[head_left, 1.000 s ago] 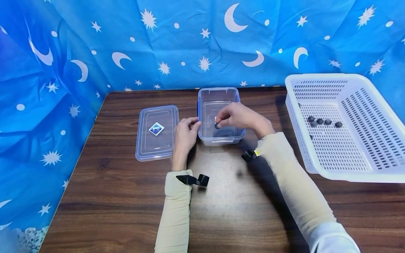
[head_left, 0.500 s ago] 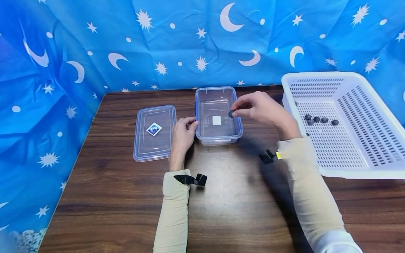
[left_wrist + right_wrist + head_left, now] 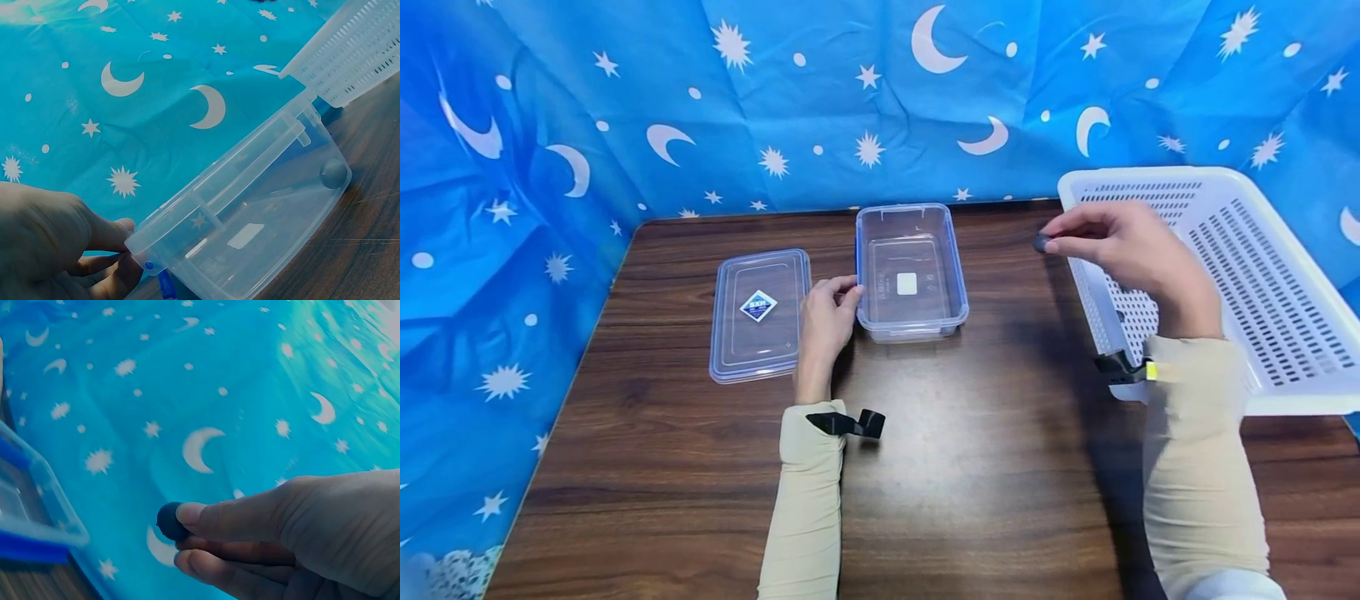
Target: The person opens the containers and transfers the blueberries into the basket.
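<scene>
My right hand [image 3: 1138, 250] pinches a small dark ball [image 3: 170, 520] between thumb and fingertips. In the head view it is over the left rim of the white basket [image 3: 1311, 271], with the ball [image 3: 1041, 242] just outside that rim. With my left hand [image 3: 827, 318] I hold the left edge of a clear plastic box [image 3: 912, 327], near a blue latch [image 3: 165, 284]. The box is lidless, and a white label [image 3: 907, 283] shows on its bottom. In the left wrist view, a round grey shape [image 3: 333, 173] shows through the box's corner.
Left of my left hand lies the clear lid [image 3: 730, 350] with a blue-and-white sticker. The perforated basket stands at the table's right side; my right hand hides most of the dark balls in it. A blue star-and-moon cloth [image 3: 820, 100] hangs behind the wooden table [image 3: 662, 467].
My right hand has lifted the dark ball out of the box and carried it right to the basket's rim. The left hand stays at the box.
</scene>
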`<state>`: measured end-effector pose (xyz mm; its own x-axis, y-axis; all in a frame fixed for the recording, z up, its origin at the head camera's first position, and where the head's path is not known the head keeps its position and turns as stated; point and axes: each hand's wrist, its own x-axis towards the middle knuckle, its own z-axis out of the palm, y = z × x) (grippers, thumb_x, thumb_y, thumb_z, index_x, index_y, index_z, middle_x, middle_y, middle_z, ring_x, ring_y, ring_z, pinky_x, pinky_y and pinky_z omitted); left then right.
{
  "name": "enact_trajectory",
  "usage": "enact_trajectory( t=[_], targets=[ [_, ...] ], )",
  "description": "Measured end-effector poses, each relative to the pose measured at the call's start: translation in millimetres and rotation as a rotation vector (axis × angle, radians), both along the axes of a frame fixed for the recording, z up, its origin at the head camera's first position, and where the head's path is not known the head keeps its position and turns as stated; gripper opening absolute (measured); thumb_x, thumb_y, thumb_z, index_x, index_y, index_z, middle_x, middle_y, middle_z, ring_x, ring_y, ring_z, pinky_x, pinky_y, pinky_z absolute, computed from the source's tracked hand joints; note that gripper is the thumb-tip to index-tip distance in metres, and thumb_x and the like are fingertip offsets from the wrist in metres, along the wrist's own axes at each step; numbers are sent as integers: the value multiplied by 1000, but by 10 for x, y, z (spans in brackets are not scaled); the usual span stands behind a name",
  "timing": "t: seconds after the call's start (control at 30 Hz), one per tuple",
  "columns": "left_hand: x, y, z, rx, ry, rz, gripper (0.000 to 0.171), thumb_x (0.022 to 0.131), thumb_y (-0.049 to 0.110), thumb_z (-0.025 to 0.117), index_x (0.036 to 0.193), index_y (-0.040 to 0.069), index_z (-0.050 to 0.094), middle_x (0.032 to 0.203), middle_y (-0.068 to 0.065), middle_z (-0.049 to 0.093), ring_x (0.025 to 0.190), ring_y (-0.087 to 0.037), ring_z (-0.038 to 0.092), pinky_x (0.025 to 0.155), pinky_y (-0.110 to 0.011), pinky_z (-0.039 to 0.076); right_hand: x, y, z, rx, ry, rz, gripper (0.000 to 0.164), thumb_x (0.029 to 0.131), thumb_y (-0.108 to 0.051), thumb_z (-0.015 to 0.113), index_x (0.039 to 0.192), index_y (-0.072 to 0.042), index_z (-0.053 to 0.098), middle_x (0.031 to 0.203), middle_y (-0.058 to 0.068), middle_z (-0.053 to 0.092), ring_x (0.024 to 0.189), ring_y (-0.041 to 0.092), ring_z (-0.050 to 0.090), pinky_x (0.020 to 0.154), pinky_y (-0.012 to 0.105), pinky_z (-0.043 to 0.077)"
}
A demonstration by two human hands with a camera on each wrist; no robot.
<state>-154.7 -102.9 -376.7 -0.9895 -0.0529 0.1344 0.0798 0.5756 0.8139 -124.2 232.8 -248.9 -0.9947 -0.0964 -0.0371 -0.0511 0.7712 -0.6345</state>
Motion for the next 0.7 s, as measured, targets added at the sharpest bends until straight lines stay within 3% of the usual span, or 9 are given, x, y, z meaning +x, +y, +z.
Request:
enact_trajectory(
  t=[0.13,0.23,0.33,0.5,0.7],
  targets=[
    [-4,-5,2,-5,1,-1,26,92,19,63,112,3,70,103,-15,67,89,-26,64,80,-37,50,99,275,-25,44,-26,-95,36,90,-40,64,117,-15,68,103,3,66,74,17,53,53,26,44],
    [-15,-9,12,-10,2,-3,26,92,19,63,112,4,70,103,-15,67,89,-26,64,80,-37,50,155,447,-70,87,-35,-138,39,91,-38,62,118,-10,67,111,12,65,78,18,55,59,23,45],
    [-24,-7,31,-8,3,-4,26,93,19,63,112,4,70,103,-15,66,90,-26,63,81,-37,49,191,570,-120,118,-64,-164,41,94,-35,59,120,-4,65,116,22,61,88,27,55,65,29,45],
    [-17,6,36,-9,-19,-11,26,93,18,62,114,4,69,103,-15,66,90,-26,63,81,-37,49,251,703,-206,193,-145,-197,38,94,-30,59,116,1,64,112,29,60,96,38,47,72,42,36],
    [2,11,20,-5,-19,1,25,93,19,63,112,5,70,102,-15,66,90,-26,63,82,-37,48,308,796,-275,263,-191,-266,35,93,-26,61,112,3,64,107,30,60,91,39,48,68,43,36]
  ],
)
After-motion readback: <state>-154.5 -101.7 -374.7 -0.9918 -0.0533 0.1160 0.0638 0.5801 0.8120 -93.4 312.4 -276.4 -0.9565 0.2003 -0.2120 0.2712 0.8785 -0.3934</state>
